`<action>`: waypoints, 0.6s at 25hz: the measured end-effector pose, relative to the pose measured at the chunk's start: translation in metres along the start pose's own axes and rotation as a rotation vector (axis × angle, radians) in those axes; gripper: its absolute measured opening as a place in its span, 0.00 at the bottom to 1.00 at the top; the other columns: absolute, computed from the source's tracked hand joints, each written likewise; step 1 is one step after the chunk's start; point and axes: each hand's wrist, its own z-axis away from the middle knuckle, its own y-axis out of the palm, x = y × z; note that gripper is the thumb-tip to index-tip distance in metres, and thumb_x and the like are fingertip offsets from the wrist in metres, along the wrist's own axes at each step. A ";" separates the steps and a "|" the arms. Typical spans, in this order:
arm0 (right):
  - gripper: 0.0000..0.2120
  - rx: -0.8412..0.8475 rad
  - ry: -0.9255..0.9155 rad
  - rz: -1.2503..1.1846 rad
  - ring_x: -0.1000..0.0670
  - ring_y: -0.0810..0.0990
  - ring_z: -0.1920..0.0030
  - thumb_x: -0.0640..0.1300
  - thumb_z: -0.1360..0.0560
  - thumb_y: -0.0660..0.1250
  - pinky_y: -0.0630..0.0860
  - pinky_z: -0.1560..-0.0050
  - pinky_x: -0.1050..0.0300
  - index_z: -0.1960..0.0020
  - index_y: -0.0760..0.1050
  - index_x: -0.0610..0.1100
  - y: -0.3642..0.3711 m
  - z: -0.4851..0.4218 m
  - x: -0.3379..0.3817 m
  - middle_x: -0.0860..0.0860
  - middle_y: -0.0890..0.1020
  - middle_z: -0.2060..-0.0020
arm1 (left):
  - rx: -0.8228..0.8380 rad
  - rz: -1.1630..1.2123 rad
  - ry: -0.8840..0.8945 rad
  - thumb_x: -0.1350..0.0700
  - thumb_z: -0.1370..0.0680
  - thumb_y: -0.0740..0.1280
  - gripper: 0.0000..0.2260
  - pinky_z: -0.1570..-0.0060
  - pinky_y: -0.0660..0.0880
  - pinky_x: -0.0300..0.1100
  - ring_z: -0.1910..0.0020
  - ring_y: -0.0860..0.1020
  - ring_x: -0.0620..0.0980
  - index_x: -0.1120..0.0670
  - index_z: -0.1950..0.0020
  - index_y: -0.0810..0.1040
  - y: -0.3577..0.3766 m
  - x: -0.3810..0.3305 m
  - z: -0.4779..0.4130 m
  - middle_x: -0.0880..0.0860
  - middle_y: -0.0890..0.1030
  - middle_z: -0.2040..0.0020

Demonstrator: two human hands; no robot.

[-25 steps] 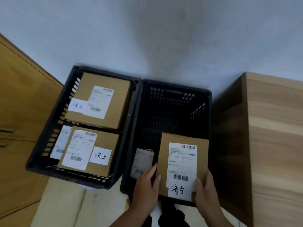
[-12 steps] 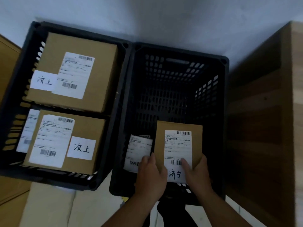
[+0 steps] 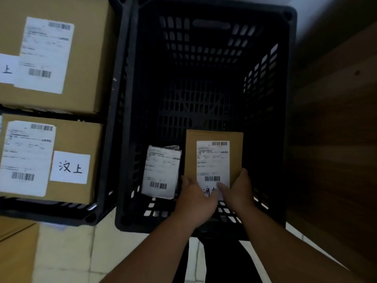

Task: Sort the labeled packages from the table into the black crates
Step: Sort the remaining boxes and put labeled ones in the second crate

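Held low inside the right-hand black perforated plastic crate (image 3: 204, 58), at its near side: a flat brown cardboard package (image 3: 214, 137) with a white shipping label, just right of a small dark packet (image 3: 161, 172) faced with its own white label. Gripped at the near end from both sides. Left hand (image 3: 195, 199) wrapped round the near-left corner, thumb up the left edge. Right hand (image 3: 238, 190) clamped on the near-right corner, thumb flat on the label, fingers curled along the right edge. Looks like the set-down step.

Could go wrong in a few ways. Letting go too far left would leave the package overlapping the small packet and tilted. Releasing before contact would mean a drop and a slide. Pulling out carelessly could scrape knuckles on the close near wall.

Hard to judge whether already touching the crate bottom or just above it; too dark down there. Handwritten tag at the near end half covered by both hands, unreadable. Fingers under the package out of sight. At left, a second black crate (image 3: 114, 99), cropped by the frame, holding two tan cardboard boxes, near (image 3: 77, 137) and far (image 3: 87, 58); far box's handwritten tag cut off. Printed label text blurred everywhere. Wooden table side (image 3: 336, 139) at right deep in shadow, tabletop out of view.
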 end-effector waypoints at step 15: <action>0.27 -0.009 -0.324 0.138 0.46 0.74 0.33 0.42 0.24 0.72 0.76 0.35 0.51 0.28 0.67 0.45 -0.121 0.137 0.054 0.47 0.72 0.33 | -0.209 -0.247 0.225 0.44 0.17 0.63 0.24 0.30 0.71 0.48 0.27 0.68 0.49 0.47 0.21 0.65 -0.066 -0.068 0.140 0.47 0.67 0.25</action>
